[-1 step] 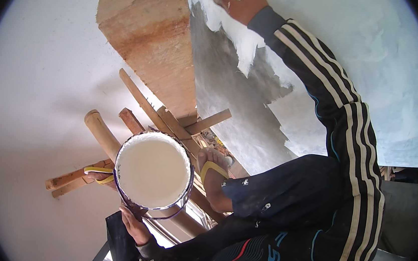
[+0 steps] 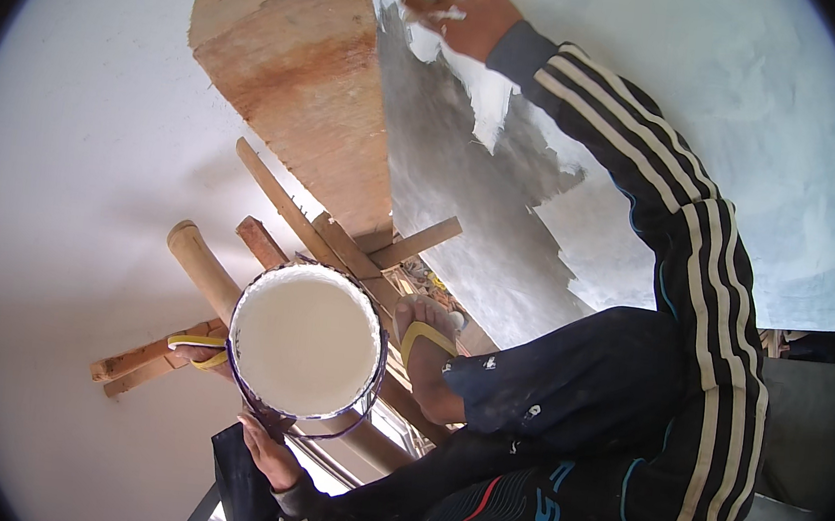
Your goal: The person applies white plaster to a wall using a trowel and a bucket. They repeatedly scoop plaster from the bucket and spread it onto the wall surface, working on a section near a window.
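Note:
My left hand (image 2: 269, 447) grips the near rim of a round bucket (image 2: 380, 357) filled with thick white paint (image 2: 304, 340), held over my knees. My right hand (image 2: 461, 14) is raised to the wall at the top, fingers curled on a small white-smeared tool that is mostly hidden. It presses on the edge where fresh white coating meets the bare grey wall patch (image 2: 462, 215). My right sleeve (image 2: 683, 216) is dark with pale stripes.
I am perched on a scaffold of bamboo poles (image 2: 201, 265) and wooden battens (image 2: 419, 243). My feet wear yellow sandals (image 2: 425, 337). A wide wooden plank (image 2: 295, 68) leans against the wall corner. A pale plain wall (image 2: 64, 176) fills the left.

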Demonstrator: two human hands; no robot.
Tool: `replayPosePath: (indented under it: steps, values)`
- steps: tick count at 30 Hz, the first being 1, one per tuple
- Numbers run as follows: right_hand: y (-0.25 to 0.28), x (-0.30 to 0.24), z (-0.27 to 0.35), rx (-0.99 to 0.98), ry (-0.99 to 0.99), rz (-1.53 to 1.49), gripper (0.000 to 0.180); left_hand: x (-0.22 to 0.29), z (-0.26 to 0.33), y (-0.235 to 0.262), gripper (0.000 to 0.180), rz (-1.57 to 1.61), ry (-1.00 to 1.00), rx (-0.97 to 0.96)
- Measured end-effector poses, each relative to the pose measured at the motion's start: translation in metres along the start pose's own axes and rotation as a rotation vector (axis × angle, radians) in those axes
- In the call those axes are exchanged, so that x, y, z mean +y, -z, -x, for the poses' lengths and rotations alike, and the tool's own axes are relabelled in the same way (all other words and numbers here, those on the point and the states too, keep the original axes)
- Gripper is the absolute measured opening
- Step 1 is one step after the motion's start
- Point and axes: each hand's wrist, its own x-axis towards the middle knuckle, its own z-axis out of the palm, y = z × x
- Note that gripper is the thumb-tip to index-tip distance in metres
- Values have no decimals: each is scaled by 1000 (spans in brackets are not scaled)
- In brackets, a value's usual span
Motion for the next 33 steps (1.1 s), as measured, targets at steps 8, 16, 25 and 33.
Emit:
replayPosePath:
  steps: [8,16,25,33]
  values:
    - [-163,-31,69,-451,488,-171,30,14,-2,-6,55,-452,-451,-41]
    - [-162,-48,54,-606,81,-251,38,17,-2,-9,46,-352,-345,-34]
    - [-100,3,34,-403,-297,-274,36,66,-10,-20,53,553,404,-50]
    - [-36,13,27,-214,-339,-137,35,48,-6,-13,55,164,242,86]
